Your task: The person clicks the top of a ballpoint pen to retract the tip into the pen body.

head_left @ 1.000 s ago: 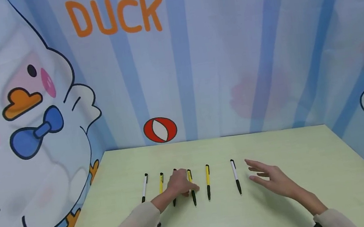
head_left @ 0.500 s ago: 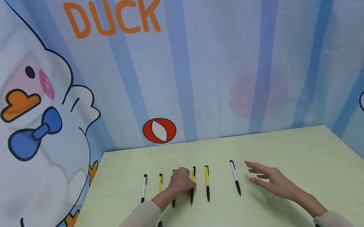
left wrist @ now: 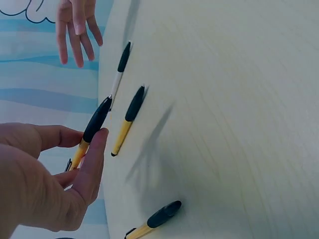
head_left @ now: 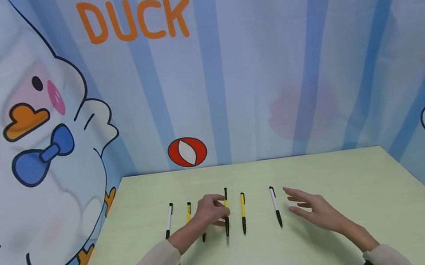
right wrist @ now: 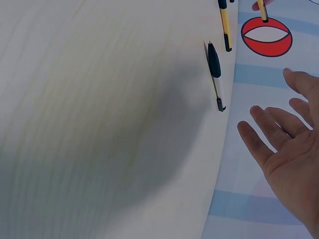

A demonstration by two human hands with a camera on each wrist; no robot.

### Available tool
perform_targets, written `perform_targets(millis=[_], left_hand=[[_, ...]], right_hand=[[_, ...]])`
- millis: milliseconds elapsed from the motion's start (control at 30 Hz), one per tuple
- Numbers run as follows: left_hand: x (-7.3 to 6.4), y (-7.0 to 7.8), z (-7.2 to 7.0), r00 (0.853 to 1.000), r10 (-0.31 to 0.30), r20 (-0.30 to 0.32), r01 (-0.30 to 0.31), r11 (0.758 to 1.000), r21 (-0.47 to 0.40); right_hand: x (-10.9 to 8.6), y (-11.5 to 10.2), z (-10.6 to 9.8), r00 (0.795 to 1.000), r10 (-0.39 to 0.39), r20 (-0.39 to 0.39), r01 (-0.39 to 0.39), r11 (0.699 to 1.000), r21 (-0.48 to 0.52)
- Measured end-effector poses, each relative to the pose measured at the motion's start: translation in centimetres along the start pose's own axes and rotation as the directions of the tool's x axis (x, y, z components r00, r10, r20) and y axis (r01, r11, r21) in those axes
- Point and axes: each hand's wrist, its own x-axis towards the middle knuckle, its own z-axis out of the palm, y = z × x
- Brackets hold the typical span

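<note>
My left hand (head_left: 209,210) pinches a yellow pen (left wrist: 96,121) with a black grip between thumb and fingers. In the left wrist view the pen is raised off the table, its black end pointing up and to the right. A second yellow pen (head_left: 244,213) lies just right of it, and a white pen (head_left: 275,205) farther right. Beside that white pen my right hand (head_left: 315,212) hovers with fingers spread and nothing held. Under the left hand another pen (head_left: 204,237) is mostly hidden, only its dark end showing in the head view.
At the row's left end lie a white pen (head_left: 169,219) and a yellow pen (head_left: 188,212), the latter partly covered by the left arm. The pale table (head_left: 322,167) ends at a blue curtain (head_left: 245,79) printed with ducks.
The left hand has lifted the yellow pen off the table; a second ago it lay under the fingers, then turned at a slant. The right hand stays nearly still.
</note>
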Motion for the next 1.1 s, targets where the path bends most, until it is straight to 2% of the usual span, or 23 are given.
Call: perform_targets(millis=[333,600,767,900,1100], left_hand=[[-1.5,0.9,-0.2,0.995,0.086,0.049,-0.079,0.987,-0.139],[-2.6,0.9,-0.4,0.993,0.107,0.057,-0.094,0.976,-0.196],[-3.0,1.3,0.2,0.989,0.134,0.056,-0.117,0.965,-0.232],[-3.2,1.6,1.0,0.989,0.132,0.073,-0.109,0.962,-0.251],[-3.7,1.8,1.7,0.992,0.098,0.074,-0.076,0.963,-0.258]], right_hand=[[1.1,-0.8,0.2,1.0,-0.022,0.011,0.023,1.0,-0.013],[2.7,-2.4,0.9,0.998,-0.049,0.038,0.049,0.999,0.007],[3.6,-3.5,1.3,0.996,-0.058,0.062,0.056,0.998,0.041],[4.1,-4.5,2.1,0.996,-0.045,0.083,0.04,0.997,0.065],[4.5,-5.8,3.4,0.989,-0.092,0.117,0.079,0.99,0.118]])
